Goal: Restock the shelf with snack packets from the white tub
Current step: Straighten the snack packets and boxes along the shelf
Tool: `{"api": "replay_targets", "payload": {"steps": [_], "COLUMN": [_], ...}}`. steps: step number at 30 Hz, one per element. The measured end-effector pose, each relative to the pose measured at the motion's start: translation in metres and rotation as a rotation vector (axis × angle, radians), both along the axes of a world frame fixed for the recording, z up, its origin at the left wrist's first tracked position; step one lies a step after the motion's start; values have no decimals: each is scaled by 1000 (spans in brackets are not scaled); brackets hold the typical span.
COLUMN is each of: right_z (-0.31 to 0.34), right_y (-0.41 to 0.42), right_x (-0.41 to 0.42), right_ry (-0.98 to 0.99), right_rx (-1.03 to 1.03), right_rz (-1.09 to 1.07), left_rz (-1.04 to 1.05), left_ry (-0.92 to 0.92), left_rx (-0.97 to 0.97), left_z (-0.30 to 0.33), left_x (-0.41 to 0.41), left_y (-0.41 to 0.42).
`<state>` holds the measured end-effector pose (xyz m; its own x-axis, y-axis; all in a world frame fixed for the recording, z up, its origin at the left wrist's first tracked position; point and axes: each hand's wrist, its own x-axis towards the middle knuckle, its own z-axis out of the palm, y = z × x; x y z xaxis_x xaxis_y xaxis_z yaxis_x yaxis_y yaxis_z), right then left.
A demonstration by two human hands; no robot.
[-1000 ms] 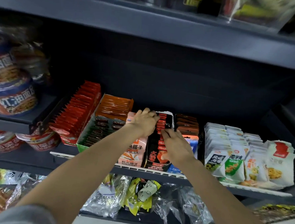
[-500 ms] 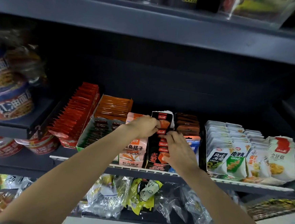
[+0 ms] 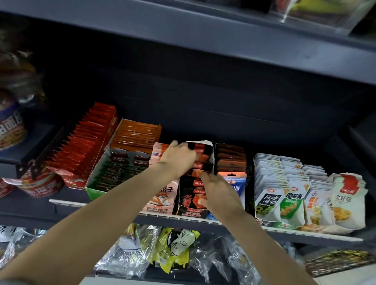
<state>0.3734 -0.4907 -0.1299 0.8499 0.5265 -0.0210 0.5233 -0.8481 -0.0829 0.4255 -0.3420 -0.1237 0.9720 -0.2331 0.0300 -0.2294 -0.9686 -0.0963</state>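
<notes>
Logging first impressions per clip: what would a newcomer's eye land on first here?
Both bare forearms reach to mid-shelf, where the left hand and right hand work in the black display box of red-and-black packets. Bright red packets fan out at left; white pouches stand at right.

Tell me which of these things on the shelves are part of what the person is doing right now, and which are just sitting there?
In use: left hand, right hand, black-and-red packets in their black box.

Just sitting: red packets, white pouches, noodle bowls, clear-wrapped bags below.
</notes>
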Motion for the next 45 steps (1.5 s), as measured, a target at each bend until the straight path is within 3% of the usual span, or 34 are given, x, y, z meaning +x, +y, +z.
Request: {"api": "replay_targets", "payload": {"steps": [3, 7, 19, 24, 26, 28, 32, 36, 41, 45], "right_z": [0, 0, -3, 6, 13, 18, 18, 22, 30, 31], "right_y": [0, 1, 2, -4, -6, -6, 0, 6, 1, 0], "right_x": [2, 2, 6, 10, 15, 21, 30, 37, 42, 45], "right_ry": [-7, -12, 4, 235, 286, 254, 177, 174, 291, 274], "right_rx": [5, -4, -14, 239, 366, 351, 197, 111, 77, 76], "right_rz": [7, 2, -25, 7, -39, -52, -22, -24, 30, 15], "left_rz": [-5, -1, 10, -94, -102, -92, -53, -118, -105, -90], "left_ry": [89, -32, 197, -87, -61, 56, 218, 206, 163, 157], "left_rx": [-151, -277, -143, -454, -602, -688, -552, -354, -368, -369], "left_z": [7, 7, 3, 5, 10, 12, 7, -1, -10, -12], "left_x": [1, -2, -3, -26, -35, -44, -57, -60, -59, -60], "left_y": [7, 17, 23, 26, 27, 30, 37, 35, 31, 30]}}
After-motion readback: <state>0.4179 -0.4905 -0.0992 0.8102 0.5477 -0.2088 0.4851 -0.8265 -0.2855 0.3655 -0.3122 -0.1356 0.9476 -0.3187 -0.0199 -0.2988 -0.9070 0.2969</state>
